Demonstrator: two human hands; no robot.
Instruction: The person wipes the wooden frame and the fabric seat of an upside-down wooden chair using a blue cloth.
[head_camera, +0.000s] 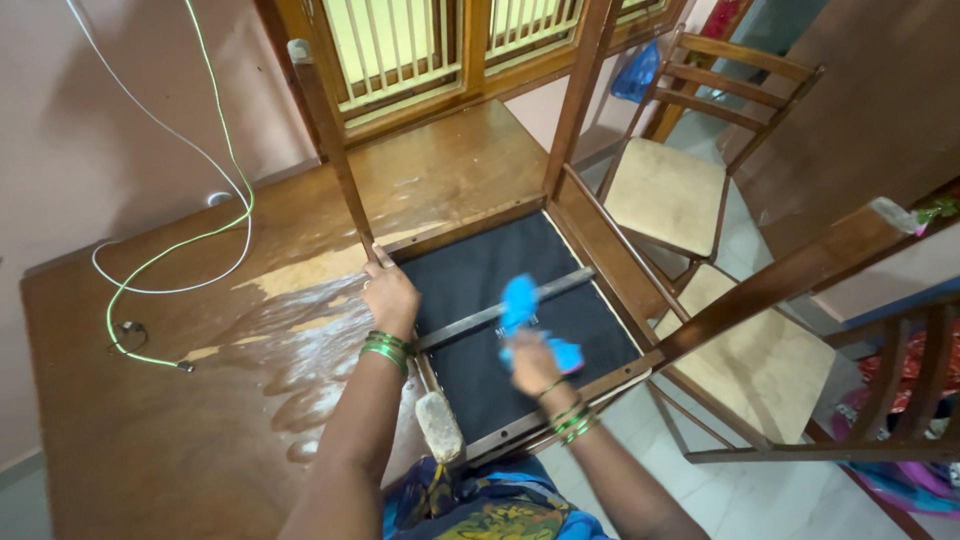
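The upturned chair (520, 300) lies seat-down on your table (150, 420), legs pointing up, its metal crossbar (470, 320) running left to right. Your left hand (388, 295) closes around a leg's base. Your right hand (532, 362), blurred, clutches a blue cloth (520, 300) against the bar.
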